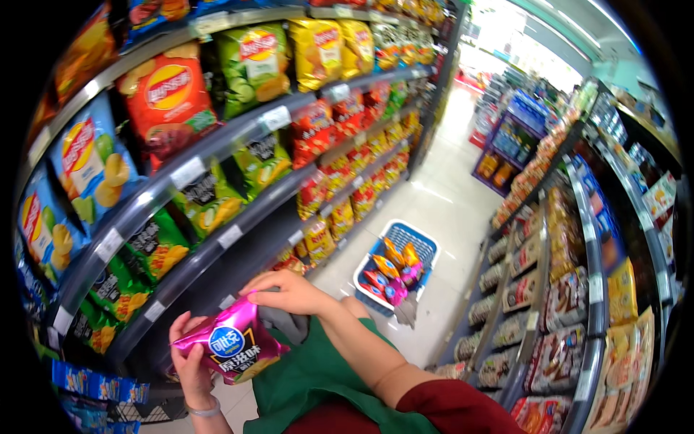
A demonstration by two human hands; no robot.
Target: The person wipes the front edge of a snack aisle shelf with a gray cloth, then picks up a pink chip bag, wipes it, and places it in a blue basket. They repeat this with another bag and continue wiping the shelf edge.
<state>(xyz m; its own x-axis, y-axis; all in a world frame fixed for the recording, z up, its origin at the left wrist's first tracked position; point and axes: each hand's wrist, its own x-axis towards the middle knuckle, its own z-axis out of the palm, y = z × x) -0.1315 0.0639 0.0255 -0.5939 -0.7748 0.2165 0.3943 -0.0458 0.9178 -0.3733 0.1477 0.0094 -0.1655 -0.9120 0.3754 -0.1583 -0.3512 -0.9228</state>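
A shiny magenta bag of potato chips (238,342), printed with a blue round emblem, is held tilted low before the shelves. My left hand (190,347), with a pale bangle at the wrist, grips its left side, thumb in front. At the bag's upper edge, my right hand (287,292) curls its fingers over the corner; its fingertips are partly hidden. A dark grey item (287,324) shows just below my right hand, and I cannot tell what it is. The green apron (314,374) over my lap lies behind the bag.
Chip bags (168,100) fill the curved shelves on the left. A blue-and-white plastic basket (432,241) with orange and magenta snack bags stands on the tiled floor (434,206). Packaged foods (564,298) line the right shelves. A purple drinks display (507,146) stands farther up the aisle.
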